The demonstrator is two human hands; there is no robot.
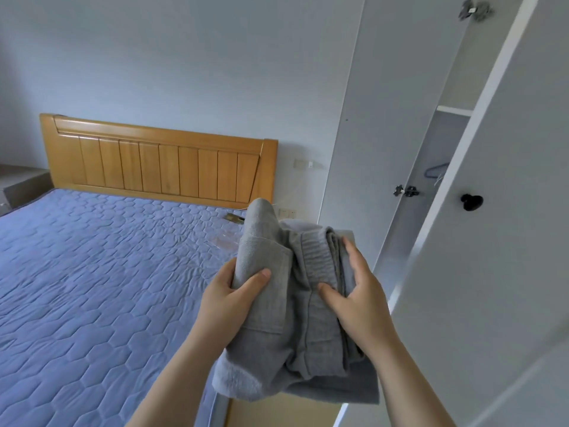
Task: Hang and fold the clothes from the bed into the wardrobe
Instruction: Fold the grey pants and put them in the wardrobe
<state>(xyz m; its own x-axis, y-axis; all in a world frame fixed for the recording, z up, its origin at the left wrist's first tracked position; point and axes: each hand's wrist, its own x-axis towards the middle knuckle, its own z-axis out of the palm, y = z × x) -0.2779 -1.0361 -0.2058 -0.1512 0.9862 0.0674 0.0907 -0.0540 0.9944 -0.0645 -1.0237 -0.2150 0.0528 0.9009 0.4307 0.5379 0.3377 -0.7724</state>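
Note:
A folded grey garment (286,328) with a ribbed band is held up in front of me, between the bed and the wardrobe. My left hand (228,300) grips its left fold, thumb on top. On the right side, my right hand (357,291) clasps the stacked layers, thumb pressing the front and fingers along the edge. The white wardrobe (363,134) stands at the right with its doors open. The bed (92,272) with its blue quilted cover lies to the left.
An open wardrobe door (508,211) with a black knob (471,201) stands close on the right. A blue hanger (435,169) hangs inside under a shelf (454,110). A wooden headboard (160,161) backs the bed; a small clear wrapper (224,240) lies on it.

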